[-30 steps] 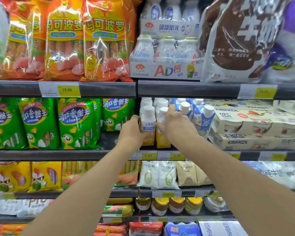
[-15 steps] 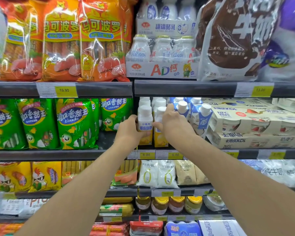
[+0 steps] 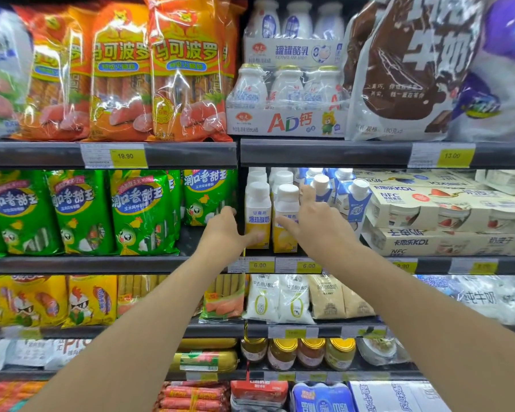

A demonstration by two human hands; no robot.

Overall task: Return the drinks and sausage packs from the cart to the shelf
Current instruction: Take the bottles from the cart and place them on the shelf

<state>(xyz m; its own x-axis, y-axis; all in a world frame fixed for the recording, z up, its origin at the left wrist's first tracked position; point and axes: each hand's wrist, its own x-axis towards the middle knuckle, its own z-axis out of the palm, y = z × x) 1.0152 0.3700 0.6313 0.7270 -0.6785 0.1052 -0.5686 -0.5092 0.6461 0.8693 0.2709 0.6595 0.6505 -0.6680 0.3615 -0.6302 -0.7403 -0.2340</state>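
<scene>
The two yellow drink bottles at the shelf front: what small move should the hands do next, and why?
Probably draw both hands back toward the cart. The two yellow drink bottles stand upright on the shelf edge; the left hand and right hand are open, holding nothing.

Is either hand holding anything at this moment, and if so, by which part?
Nothing is held. Both the left hand and right hand are open, fingers spread, beside the two yellow yogurt drink bottles standing on the shelf.
</scene>
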